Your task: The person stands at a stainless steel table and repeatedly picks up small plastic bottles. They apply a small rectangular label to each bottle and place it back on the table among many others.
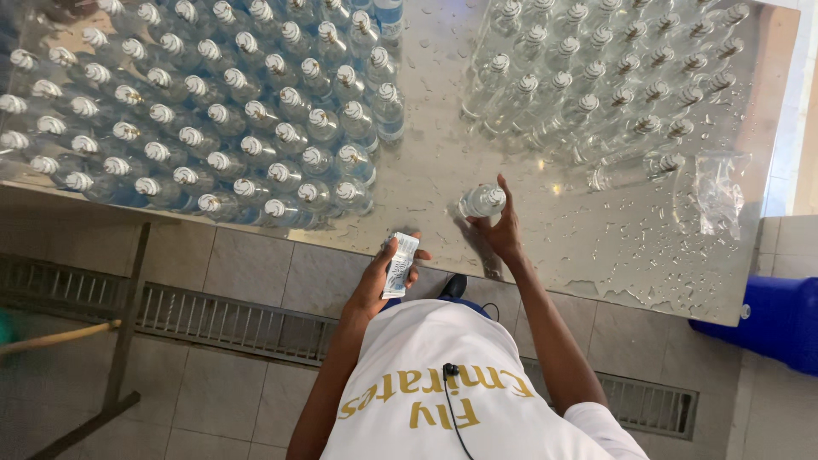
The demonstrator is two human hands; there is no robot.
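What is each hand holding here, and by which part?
Left hand holds a stack of labels by its lower end; right hand holds a clear bottle around its body.

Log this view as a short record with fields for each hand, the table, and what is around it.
left hand: left hand holds a small stack of white printed labels
right hand: right hand grips a single clear plastic bottle with a white cap
table: wet shiny metal table
left group: labelled capped bottles
right group: bare clear capped bottles
floor: grey tiles with a metal drain grate
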